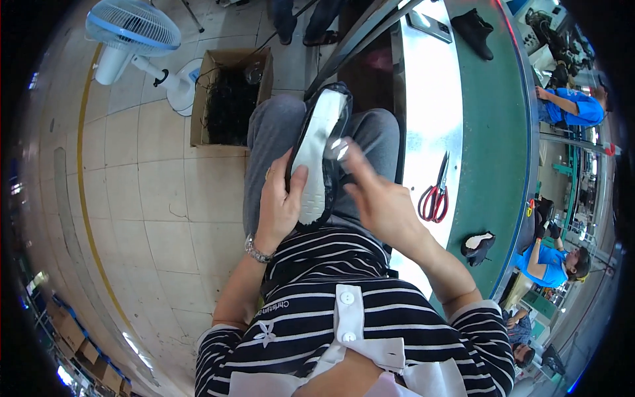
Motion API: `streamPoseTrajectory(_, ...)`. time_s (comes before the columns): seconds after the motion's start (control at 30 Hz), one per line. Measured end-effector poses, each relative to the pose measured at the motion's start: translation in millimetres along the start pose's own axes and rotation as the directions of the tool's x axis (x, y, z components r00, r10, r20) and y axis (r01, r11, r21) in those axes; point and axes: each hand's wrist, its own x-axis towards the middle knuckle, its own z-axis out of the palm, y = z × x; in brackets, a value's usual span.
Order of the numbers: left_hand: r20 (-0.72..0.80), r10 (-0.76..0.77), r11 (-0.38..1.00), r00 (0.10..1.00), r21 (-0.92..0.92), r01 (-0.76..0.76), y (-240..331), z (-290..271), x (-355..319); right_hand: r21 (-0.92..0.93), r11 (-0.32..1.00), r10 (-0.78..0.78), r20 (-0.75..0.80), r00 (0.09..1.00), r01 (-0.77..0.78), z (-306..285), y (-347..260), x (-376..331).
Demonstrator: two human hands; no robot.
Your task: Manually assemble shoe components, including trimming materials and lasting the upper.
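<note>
An unfinished black shoe (316, 173) rests sole-up across my lap, its white bottom facing me and black upper edges folded around it. My left hand (280, 204) is wrapped around its near left side, the thumb pressing on the white sole. Over the shoe's right edge, my right hand (385, 204) is closed with the index finger stretched forward. A small shiny metallic thing (338, 148) shows at that fingertip, too blurred to name.
Red-handled scissors (434, 198) and a phone (430, 26) lie on the metal ledge (423, 99) at right. Black shoes (477, 248) sit on the green conveyor belt (489, 165). A cardboard box (197, 126) of black scraps and a fan (132, 33) stand left. Co-workers (574, 106) are beyond the belt.
</note>
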Motion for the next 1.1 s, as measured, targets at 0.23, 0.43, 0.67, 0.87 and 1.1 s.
streamPoseTrajectory(0.23, -0.154, 0.201, 0.969, 0.967, 0.174, -0.174, -7, -8, -5, -0.004, 0.999, -0.037, 0.328, 0.944, 0.041, -37, -9, 25)
streamPoseTrajectory(0.43, -0.002, -0.004, 1.000, 1.000, 0.014, 0.004, -12, -15, -9, -0.023, 0.992, -0.097, 0.519, 0.849, 0.127, -52, -20, 37)
streamPoseTrajectory(0.67, -0.043, 0.257, 0.892, 0.966, 0.395, -0.220, 0, -5, -12, -0.244, 0.882, -0.154, 0.657, 0.738, 0.402, -63, -38, 57)
streamPoseTrajectory(0.87, 0.086, 0.048, 0.955, 0.995, 0.287, -0.071, 1, -6, -14, -0.189, 0.953, -0.074, 0.613, 0.786, 0.236, -47, -8, 46)
streamPoseTrajectory(1.1, 0.547, 0.015, 0.191, 0.837, -0.823, 0.535, -17, 6, 31, -0.072, 0.948, -0.230, 0.517, 0.824, 0.310, -33, 18, 34)
